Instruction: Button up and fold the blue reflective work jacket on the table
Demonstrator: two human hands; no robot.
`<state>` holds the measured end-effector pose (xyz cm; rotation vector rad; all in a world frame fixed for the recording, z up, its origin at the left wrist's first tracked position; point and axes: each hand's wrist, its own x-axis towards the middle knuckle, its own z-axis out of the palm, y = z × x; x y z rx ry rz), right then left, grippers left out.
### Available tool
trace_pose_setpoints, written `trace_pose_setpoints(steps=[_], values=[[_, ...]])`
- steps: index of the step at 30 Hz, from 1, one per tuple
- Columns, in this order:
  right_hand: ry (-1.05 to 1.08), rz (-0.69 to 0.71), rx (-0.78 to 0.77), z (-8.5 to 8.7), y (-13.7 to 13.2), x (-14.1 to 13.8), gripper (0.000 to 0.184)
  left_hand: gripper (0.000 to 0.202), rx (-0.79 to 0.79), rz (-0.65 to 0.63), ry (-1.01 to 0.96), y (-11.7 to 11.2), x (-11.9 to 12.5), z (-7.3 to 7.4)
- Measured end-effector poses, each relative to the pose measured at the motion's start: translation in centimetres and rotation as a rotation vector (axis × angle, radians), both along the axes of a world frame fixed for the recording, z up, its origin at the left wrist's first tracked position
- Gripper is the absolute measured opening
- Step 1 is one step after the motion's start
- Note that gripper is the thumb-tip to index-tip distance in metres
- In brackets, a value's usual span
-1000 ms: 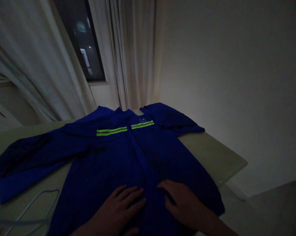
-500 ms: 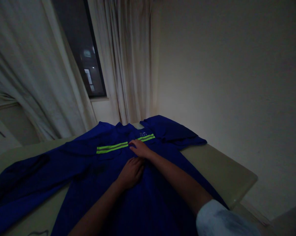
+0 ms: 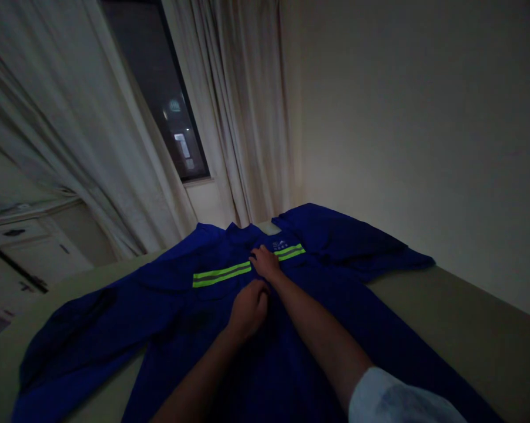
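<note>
A dark blue work jacket [image 3: 221,308] lies spread out, front up, its collar at the far end and its lower end beyond the view. Yellow-green reflective stripes [image 3: 221,274] cross the chest, and small pale lettering [image 3: 279,245] sits above the right-hand stripe. My right hand [image 3: 265,262] is at the front opening between the two stripe pieces, its fingers bent and pinching the jacket's front edge. Just below and nearer to me, my left hand [image 3: 249,306] is closed on the same front edge. Both hands hide the cloth beneath them.
The jacket rests on a greenish-beige surface [image 3: 428,305] with a plain wall [image 3: 415,147] along its right side. Pale curtains [image 3: 251,111] hang around a dark window [image 3: 159,88] behind. A white cabinet [image 3: 31,247] stands at the left.
The view has turned, so the jacket sits farther right and more of the cabinet shows. My right hand has moved slightly up the front opening, and its fingers are more bent.
</note>
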<state>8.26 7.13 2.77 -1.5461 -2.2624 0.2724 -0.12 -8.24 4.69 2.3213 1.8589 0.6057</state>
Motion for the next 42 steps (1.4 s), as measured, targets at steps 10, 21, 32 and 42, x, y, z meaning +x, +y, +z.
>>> trace_pose_setpoints(steps=[10, 21, 32, 42], values=[[-0.064, 0.059, 0.058, 0.0, 0.1, 0.1, 0.036, 0.050, -0.009, 0.189, 0.159, 6.5, -5.6, -2.6], [-0.089, 0.075, 0.118, -0.1, 0.1, -0.1, 0.036, 0.052, -0.013, 0.203, 0.183, 6.5, -5.5, -2.6], [-0.102, 0.082, 0.120, 0.0, -0.1, 0.0, 0.039, 0.052, -0.008, 0.195, 0.189, 6.6, -5.6, -2.7], [-0.158, 0.073, 0.141, 0.4, -0.3, -0.3, 0.032, 0.051, -0.006, 0.205, 0.178, 6.5, -5.3, -2.6]])
